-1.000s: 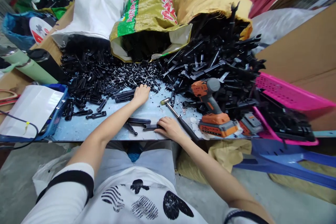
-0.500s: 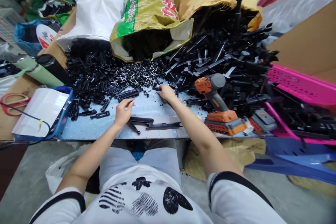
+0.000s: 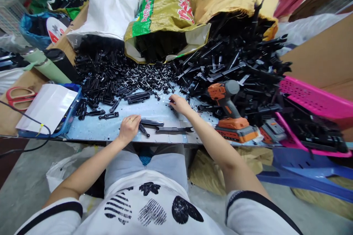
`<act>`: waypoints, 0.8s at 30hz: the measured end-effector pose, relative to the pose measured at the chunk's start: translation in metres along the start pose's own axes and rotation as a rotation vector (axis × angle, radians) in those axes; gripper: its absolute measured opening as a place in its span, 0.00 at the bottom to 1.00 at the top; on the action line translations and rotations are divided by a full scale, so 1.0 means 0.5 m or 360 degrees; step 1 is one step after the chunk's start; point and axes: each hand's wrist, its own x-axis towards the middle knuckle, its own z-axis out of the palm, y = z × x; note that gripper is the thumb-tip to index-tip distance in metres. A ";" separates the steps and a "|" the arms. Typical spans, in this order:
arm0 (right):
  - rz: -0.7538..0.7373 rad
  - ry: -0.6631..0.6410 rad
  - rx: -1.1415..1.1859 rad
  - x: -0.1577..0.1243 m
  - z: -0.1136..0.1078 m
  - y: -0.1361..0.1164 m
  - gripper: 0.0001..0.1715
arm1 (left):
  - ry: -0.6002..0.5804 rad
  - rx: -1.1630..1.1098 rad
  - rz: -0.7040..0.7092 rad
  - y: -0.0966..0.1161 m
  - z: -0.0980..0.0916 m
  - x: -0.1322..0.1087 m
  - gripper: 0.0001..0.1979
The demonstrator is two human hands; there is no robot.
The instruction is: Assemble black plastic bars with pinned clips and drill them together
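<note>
My left hand (image 3: 130,127) is closed with its fingertips at the left end of a black flat bar (image 3: 153,122) on the blue worktop. Just below that bar lies a short black piece (image 3: 143,130) with a rounded end. A black open-ended wrench (image 3: 174,129) rests to their right. My right hand (image 3: 179,104) is pinched at the near edge of a heap of small screws (image 3: 151,77); a thin silver shank shows at its fingertips, partly hidden. Between my hands and the heap lie several black links (image 3: 138,97) side by side.
An orange cordless driver (image 3: 228,110) stands right of my right arm, beside a spare battery (image 3: 272,130). Black wrench parts (image 3: 234,62) pile up behind it. A pink basket (image 3: 317,93) is far right; a blue tray (image 3: 66,125) and scissors (image 3: 20,97) are left.
My left hand has come down toward me to the end of the black bar, its fingers now closed. My right hand stays by the screws. The view has shifted slightly.
</note>
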 end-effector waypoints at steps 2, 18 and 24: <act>-0.0013 0.0126 0.0268 -0.015 -0.013 -0.016 0.12 | -0.0065 0.0065 0.0083 -0.009 0.002 -0.002 0.15; -0.0324 -0.0308 -0.0057 -0.139 -0.077 -0.175 0.09 | -0.0134 -0.0154 0.0430 -0.062 0.007 0.007 0.14; -0.0304 -0.0312 -0.0307 -0.146 -0.075 -0.201 0.08 | -0.0072 -0.0046 0.0398 -0.035 -0.007 0.004 0.15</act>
